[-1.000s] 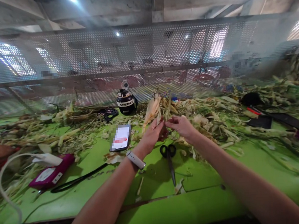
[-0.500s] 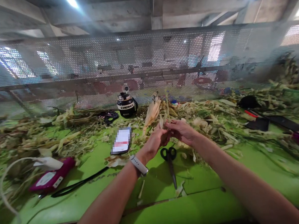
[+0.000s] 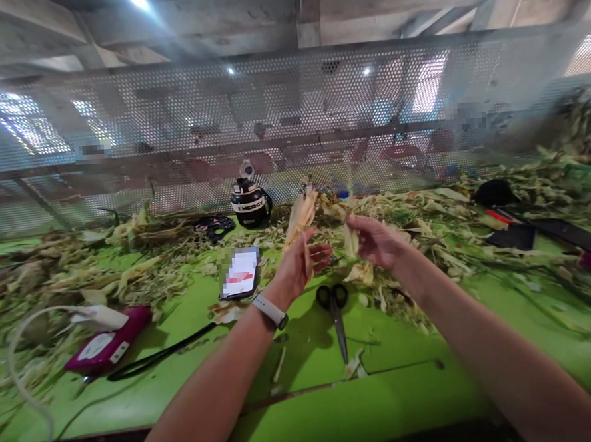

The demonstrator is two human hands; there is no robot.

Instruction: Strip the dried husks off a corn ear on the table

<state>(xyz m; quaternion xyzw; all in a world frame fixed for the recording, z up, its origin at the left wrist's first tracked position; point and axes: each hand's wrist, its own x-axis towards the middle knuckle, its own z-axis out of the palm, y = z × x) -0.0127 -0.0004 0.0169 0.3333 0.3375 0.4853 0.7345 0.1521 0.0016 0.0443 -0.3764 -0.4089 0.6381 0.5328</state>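
Note:
My right hand [image 3: 375,241] pinches a strip of pale corn husk [image 3: 351,239], which hangs down from the fingertips. To its left, my left hand [image 3: 301,266] is apart from it with fingers stretched out, and I see nothing held in it. A watch with a light band [image 3: 271,309] is on the left wrist. Just beyond the left hand stands a bunch of dry corn husk [image 3: 302,214]. Below and between the hands, black-handled scissors [image 3: 335,305] lie on the green table [image 3: 308,353], blades toward me.
Loose husks [image 3: 415,217] cover much of the table's far side. A phone [image 3: 238,272] lies left of my hands, near a black bottle [image 3: 248,204]. At left is a magenta power bank [image 3: 110,342] with a white plug and cable. A perforated metal screen [image 3: 279,115] stands behind.
My hands were together on the husk and have now parted. The right hand moved right with a husk strip; the left hand's fingers opened.

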